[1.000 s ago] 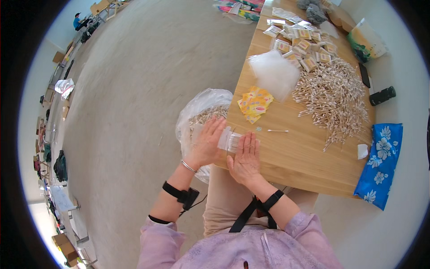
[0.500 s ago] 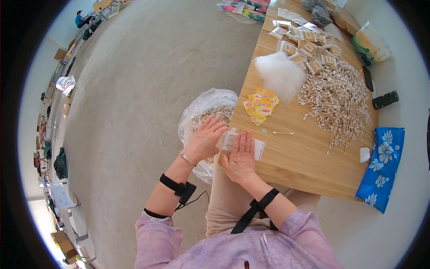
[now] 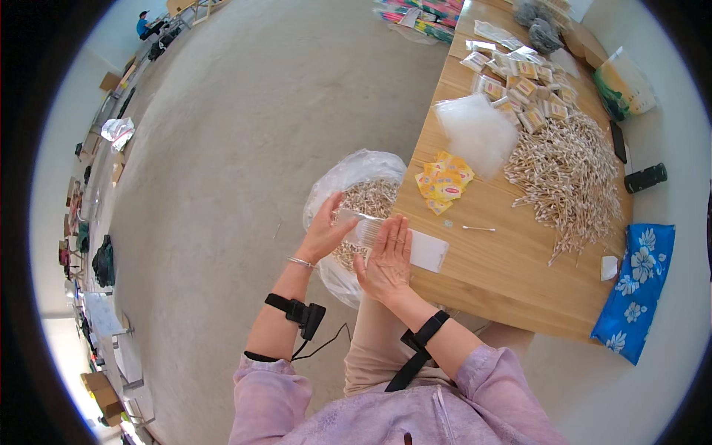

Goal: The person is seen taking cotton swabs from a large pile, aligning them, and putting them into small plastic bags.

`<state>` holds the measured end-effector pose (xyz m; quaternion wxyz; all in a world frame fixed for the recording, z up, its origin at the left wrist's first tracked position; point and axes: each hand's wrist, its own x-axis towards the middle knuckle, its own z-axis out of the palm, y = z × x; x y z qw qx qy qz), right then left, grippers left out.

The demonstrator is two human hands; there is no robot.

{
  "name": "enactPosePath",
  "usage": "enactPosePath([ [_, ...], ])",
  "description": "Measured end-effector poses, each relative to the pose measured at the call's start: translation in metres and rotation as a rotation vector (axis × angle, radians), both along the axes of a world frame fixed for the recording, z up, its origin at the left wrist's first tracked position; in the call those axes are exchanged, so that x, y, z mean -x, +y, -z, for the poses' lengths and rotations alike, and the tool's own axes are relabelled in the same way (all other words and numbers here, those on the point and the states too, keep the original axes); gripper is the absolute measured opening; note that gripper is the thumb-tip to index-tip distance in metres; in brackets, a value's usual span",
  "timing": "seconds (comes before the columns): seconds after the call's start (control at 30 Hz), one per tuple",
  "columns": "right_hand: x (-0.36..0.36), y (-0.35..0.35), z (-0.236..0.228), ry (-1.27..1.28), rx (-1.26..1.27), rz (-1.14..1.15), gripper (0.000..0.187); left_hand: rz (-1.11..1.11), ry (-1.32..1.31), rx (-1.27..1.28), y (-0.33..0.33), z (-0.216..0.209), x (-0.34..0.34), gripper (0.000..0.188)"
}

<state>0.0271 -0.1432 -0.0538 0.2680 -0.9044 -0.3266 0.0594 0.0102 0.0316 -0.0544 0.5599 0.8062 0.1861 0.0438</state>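
Now both hands have slid left, carrying the clear packet of swabs point(image 3: 368, 231) from the brink of the table point(image 3: 489, 285) to a place past its left edge, above the big clear bag point(image 3: 363, 159). More of a flat white sheet point(image 3: 430, 252) has come out beside the right hand point(image 3: 387, 271). For the work in hand, I'd judge that the packet now leans on the hands rather than on wood.

The right hand lies flat across it, fingers straight and close together. The left hand point(image 3: 321, 236) has its thumb spread from its fingers at the packet's far end; whether it pinches the plastic I can't tell from where I stand, the film being so glassy.

To the left there is open floor point(image 3: 222, 185) beyond the bag. On the right, bare wood runs from the sheet to the swab pile point(image 3: 567, 178), with one loose swab point(image 3: 479, 229) and the yellow cards point(image 3: 445, 180) near the hands.
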Motion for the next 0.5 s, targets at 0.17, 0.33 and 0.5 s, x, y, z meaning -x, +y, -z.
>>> enactPosePath([
  [0.17,-0.002,0.003,0.007,-0.032,-0.007,0.034,0.098,-0.121,0.158,0.295,-0.026,0.008,-0.006,0.049],
  [0.33,0.003,0.011,0.009,-0.047,0.031,0.042,0.098,-0.203,0.14,0.454,-0.038,0.019,-0.009,0.024],
  [0.5,0.0,0.006,0.002,0.026,0.074,0.016,0.091,-0.28,0.103,0.418,-0.047,0.028,-0.009,0.019],
])
